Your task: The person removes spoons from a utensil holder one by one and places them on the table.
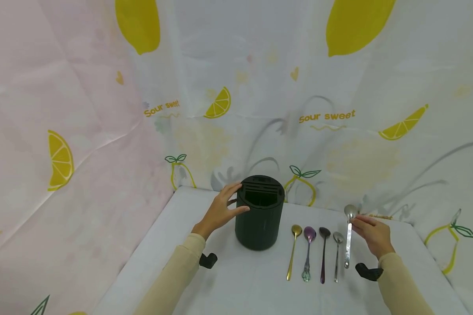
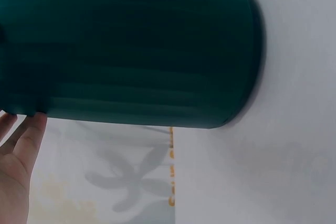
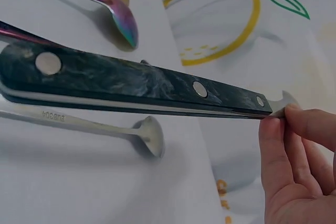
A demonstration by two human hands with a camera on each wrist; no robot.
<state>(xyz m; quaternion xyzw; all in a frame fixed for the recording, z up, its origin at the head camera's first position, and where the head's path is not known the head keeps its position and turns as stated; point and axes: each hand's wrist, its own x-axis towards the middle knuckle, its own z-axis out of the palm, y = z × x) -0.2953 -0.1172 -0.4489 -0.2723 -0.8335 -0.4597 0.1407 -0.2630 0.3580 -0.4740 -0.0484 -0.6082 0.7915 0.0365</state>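
Observation:
My left hand (image 1: 220, 208) rests its fingers and thumb on the left side of a dark green utensil holder (image 1: 258, 229), near its slotted rim. In the left wrist view the fingertips touch the ribbed wall of that holder (image 2: 131, 51). My right hand (image 1: 374, 234) pinches a spoon (image 1: 348, 245) near its neck, bowl up and handle hanging toward me. Its handle (image 3: 131, 82) looks dark, marbled and riveted in the right wrist view. Left of it lie a silver spoon (image 1: 337, 258), a dark spoon (image 1: 323, 256), a purple spoon (image 1: 308, 251) and a gold spoon (image 1: 293, 256).
A white table (image 1: 228, 280) carries the holder and the row of spoons. Behind it stands a lemon-printed cloth backdrop (image 1: 240, 144), close to the back edge. A dark wrist strap piece (image 1: 208, 260) juts out beside my left sleeve.

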